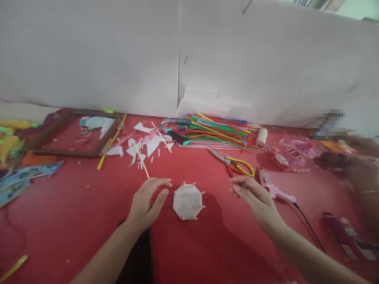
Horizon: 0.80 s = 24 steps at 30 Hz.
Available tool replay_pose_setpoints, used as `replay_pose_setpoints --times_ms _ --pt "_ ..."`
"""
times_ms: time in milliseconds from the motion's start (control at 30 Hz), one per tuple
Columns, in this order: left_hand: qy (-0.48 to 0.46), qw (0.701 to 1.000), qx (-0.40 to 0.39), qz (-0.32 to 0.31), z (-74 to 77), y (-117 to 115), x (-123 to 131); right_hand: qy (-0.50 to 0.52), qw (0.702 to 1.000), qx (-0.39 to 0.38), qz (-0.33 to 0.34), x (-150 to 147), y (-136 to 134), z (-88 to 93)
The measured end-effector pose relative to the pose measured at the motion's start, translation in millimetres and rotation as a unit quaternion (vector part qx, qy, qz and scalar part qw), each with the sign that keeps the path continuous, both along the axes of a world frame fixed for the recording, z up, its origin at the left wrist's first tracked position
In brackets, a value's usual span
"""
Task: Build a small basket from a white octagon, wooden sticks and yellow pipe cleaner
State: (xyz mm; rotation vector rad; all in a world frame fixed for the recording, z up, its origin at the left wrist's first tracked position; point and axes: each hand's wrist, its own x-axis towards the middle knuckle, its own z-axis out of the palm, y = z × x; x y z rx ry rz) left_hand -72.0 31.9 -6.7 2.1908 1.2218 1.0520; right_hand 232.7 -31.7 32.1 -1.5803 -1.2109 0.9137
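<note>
From the head camera we see a white octagon, short sticks at its rim, lying low centre on the red counter. Our left hand and right hand flank it without touching, fingers loosely apart and empty. What looks like a pink glue gun lies just beyond the right.

White octagon on red table; yellow-handled scissors; pink glue gun

the left hand and the right hand are bare, with slim fingers and short, plain nails. the left forearm and the right forearm are bare too, right down to the lower edge of the view; the right one looks slightly blurred.
</note>
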Motion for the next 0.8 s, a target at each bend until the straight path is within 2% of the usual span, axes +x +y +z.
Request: replay_pose_setpoints --times_ms 133,233,367,567,800 --pt "-0.005 0.997 -0.033 0.076 -1.7 1 2 0.148 0.984 -0.078 -0.056 -2 6 -23.7" --pt "-0.01 0.995 -0.039 0.086 -3.3 3 3 0.192 0.974 -0.093 -0.075 -7 2 -39.7" --pt "-0.034 0.992 -0.087 0.089 -3.0 5 2 0.237 0.96 -0.128 -0.07 -10 1 -45.6" --pt "-0.067 0.985 -0.135 0.084 1.0 3 4 0.265 0.944 -0.189 -0.055 -8 21 -35.4" --pt "-0.054 0.987 -0.125 0.09 7.5 1 2 0.27 0.94 -0.21 -0.008 -19 36 3.5"
